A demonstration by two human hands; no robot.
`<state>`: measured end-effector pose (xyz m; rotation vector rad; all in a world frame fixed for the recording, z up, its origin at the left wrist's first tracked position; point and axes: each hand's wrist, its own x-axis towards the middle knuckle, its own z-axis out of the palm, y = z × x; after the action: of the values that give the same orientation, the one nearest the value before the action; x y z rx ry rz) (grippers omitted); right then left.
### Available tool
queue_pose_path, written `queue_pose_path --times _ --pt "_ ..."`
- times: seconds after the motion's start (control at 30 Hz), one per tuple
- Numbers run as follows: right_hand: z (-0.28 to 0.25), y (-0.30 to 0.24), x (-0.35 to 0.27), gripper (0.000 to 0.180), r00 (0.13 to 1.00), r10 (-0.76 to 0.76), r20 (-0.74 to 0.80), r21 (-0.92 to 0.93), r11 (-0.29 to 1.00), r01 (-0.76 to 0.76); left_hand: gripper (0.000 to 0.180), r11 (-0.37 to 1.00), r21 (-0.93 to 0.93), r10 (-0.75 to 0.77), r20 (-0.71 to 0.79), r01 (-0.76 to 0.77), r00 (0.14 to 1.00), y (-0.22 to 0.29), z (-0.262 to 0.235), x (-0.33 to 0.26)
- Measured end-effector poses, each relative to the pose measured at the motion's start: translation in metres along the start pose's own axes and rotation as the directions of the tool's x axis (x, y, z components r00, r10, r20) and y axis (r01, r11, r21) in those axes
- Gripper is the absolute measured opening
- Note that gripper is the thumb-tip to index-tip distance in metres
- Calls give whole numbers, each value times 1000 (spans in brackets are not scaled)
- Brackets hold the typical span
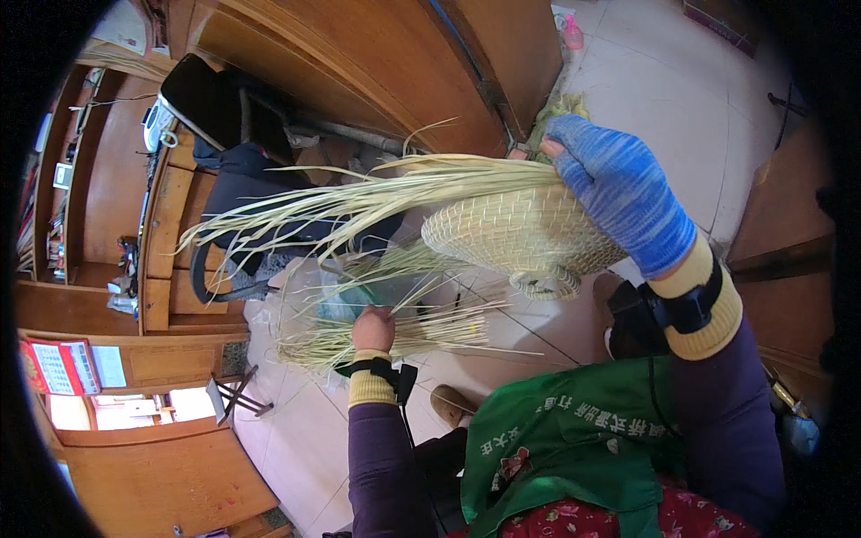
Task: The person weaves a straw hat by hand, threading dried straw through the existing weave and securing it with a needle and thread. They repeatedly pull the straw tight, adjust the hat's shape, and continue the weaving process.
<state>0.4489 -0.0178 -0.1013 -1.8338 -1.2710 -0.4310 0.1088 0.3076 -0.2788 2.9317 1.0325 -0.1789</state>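
My right hand (619,193), in a blue knitted glove, grips the rim of a woven straw basket (520,229) and holds it up off the floor. The basket is pale, with rows of stitching and a small coiled ring (547,283) on its underside. Long loose straw strands (377,199) fan out leftward from the edge near the glove. Lower down, my bare left hand (373,329) is closed on straw at a bundle of straw (430,334) lying low over the tiled floor. How many strands it holds is hidden.
A dark chair (260,193) stands behind the straw, beside wooden cabinets (377,54). Translucent plastic (336,300) lies under the bundle. A small folding stool (240,394) is at the left, and a pink bottle (572,34) at the far right. My shoe (451,405) is near the bundle.
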Motion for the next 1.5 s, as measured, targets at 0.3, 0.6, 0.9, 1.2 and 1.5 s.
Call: queue_pose_path --times 0.3,0.6,0.9,1.2,1.5 --pt "-1 -6 0 18 983 169 68 187 966 -179 21 986 -166 -27 -27 22 999 16 48 25" --pt "6 -18 0 20 984 160 79 284 942 -176 25 995 -82 61 10 -60 998 37 54 34" --pt "8 -13 3 7 994 108 13 212 971 -108 29 956 -136 225 -231 -260 947 45 10 22" --pt "6 -15 5 8 988 126 94 30 991 -129 32 921 -191 214 -482 -341 849 66 -94 -24" --pt "16 -10 2 10 984 153 94 -57 987 -148 24 687 -253 -210 -966 -681 148 77 -331 -186"
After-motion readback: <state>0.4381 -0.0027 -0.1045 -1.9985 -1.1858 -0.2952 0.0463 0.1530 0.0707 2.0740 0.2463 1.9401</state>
